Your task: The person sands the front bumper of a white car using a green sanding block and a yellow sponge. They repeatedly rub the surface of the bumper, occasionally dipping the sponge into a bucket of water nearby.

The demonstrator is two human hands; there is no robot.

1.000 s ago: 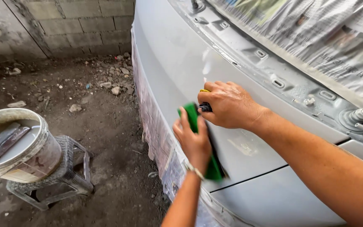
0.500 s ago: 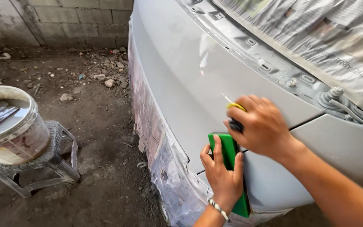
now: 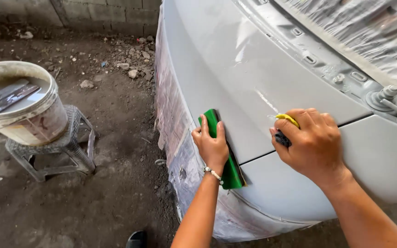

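A pale grey car body panel [image 3: 235,64] fills the right half of the head view. My left hand [image 3: 212,144] presses a flat green pad [image 3: 228,172] against the panel's lower left edge, fingers spread over it. My right hand [image 3: 313,142] is closed around a small yellow and dark sponge [image 3: 285,128], which touches the panel just above a seam between two panels. A thin wet streak runs up the panel from the sponge.
Masking paper [image 3: 173,128] hangs along the panel's lower edge, and more covers the top right [image 3: 368,32]. A white bucket [image 3: 21,108] with flat tools inside stands on a small stool [image 3: 65,149] at left. Dirt floor with stones, block wall behind.
My right hand has slid right and down along the panel with the sponge. My left hand with the green pad has shifted to the panel's left edge. The view moved closer.
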